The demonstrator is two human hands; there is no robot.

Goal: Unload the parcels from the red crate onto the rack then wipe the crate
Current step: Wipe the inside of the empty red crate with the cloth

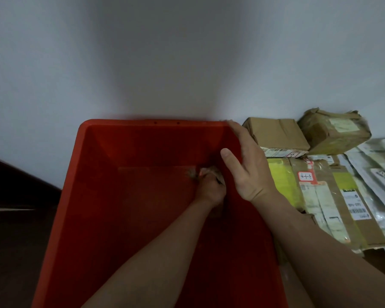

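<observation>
The red crate [87, 196] stands against the wall [187, 63], unloaded; the parcels [320, 185] lie stacked just to its right. My left hand [209, 187] grips a blurred cloth [192, 173] on the crate floor; my right hand [247, 165] rests straight-fingered on the rim; the wiping, I judge, is not yet done.

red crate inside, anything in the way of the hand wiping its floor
Nothing visible. The left hand presses a frayed pale rag straight onto the bare floor of the red plastic crate. The right hand rests on the right rim, and the brown cardboard parcels lie outside, to the right.
</observation>
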